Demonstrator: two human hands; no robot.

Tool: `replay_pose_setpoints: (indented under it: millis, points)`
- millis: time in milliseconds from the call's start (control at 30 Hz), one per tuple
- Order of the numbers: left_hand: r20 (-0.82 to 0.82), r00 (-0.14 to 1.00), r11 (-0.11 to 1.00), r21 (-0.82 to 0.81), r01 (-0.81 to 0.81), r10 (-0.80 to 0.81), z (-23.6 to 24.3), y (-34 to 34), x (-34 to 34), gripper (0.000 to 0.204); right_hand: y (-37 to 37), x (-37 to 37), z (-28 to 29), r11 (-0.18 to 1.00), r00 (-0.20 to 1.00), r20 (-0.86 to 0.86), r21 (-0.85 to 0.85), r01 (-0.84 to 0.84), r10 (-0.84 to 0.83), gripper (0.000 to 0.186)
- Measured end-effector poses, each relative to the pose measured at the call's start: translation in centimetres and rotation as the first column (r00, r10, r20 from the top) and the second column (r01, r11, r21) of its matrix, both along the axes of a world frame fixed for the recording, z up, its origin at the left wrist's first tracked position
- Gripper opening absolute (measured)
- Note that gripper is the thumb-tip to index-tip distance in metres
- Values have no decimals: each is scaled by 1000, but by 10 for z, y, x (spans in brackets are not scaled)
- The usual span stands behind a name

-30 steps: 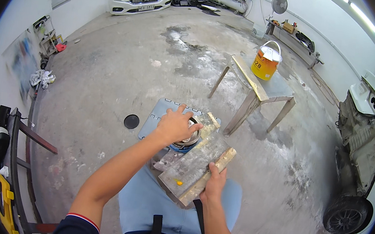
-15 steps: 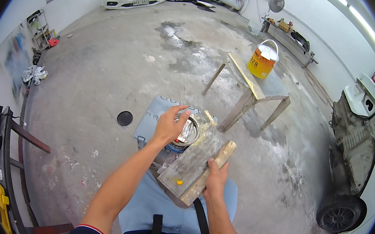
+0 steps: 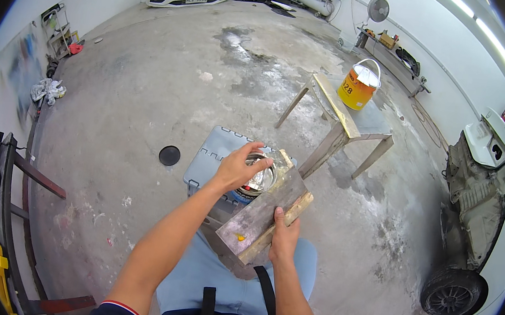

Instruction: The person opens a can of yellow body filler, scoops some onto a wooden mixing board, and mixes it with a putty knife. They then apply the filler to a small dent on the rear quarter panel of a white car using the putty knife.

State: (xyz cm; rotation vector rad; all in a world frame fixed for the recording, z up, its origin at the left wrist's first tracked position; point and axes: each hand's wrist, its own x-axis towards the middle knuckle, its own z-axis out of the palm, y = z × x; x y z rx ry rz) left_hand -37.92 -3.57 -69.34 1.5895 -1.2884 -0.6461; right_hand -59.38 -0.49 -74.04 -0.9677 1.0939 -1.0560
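Observation:
An open metal can (image 3: 242,194) with a shiny rim stands on a grey plastic box (image 3: 208,153) in front of my knees. My left hand (image 3: 240,167) is over its mouth, fingers stretched and apart; whether they touch the rim is hard to tell. My right hand (image 3: 284,238) grips a worn, flat board (image 3: 259,213) by the thick strip along its right edge, thumb on top. The board tilts across my lap, its upper end beside the can. A small dab of yellow paste (image 3: 241,238) sits near its lower end.
A yellow-orange pail (image 3: 358,87) stands on a worn wooden table (image 3: 374,122) ahead right. A black round lid (image 3: 169,155) lies on the floor to the left. A car body with a wheel (image 3: 453,293) is at the right, a dark frame (image 3: 5,193) at the left.
My left hand has shifted slightly right, its fingers reaching further over the can's mouth. The board has turned a little in my right hand, which has moved slightly left. The view has shifted a little.

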Motion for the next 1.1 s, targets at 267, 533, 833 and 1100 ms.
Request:
replay_pose_setpoints:
  millis: [267,533,833,1100]
  points:
    - [572,704,907,280,315,-421,47,8,22,116,-13,-33,-32,895,919,386,433,-104,-79,42]
    - [490,622,778,516,357,-611,80,-16,9,101,3,-42,-36,916,854,508,387,-108,-114,39]
    - [397,753,795,546,265,-524,97,-21,10,100,16,-14,-14,954,803,581,296,-52,-136,47]
    - [0,955,899,338,279,-296,87,-9,38,86,-8,14,6,928,766,612,369,-55,-198,36]
